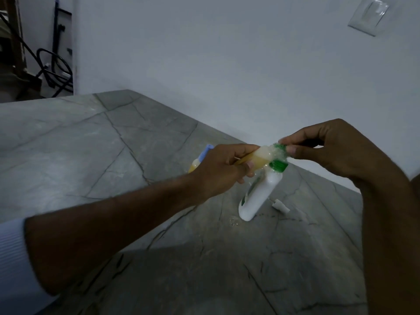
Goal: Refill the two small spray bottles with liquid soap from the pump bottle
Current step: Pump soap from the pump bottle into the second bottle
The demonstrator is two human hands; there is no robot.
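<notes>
My left hand [223, 170] grips a small clear spray bottle [329, 158] that lies almost sideways, with yellow soap and foam inside. My right hand [327, 151] pinches a green foamy cap [348, 148] at that bottle's mouth. Just below stands the white pump bottle [259, 196] with a green collar [278, 165], without its pump head. A second small bottle [200, 160] with a blue top and yellow soap stands behind my left hand, mostly hidden.
A white pump piece [280, 205] lies on the grey stone counter [113, 144] right of the white bottle, beside a small wet spill [234, 221]. A white wall runs along the counter's far edge. Dark cables and a stand sit at far left.
</notes>
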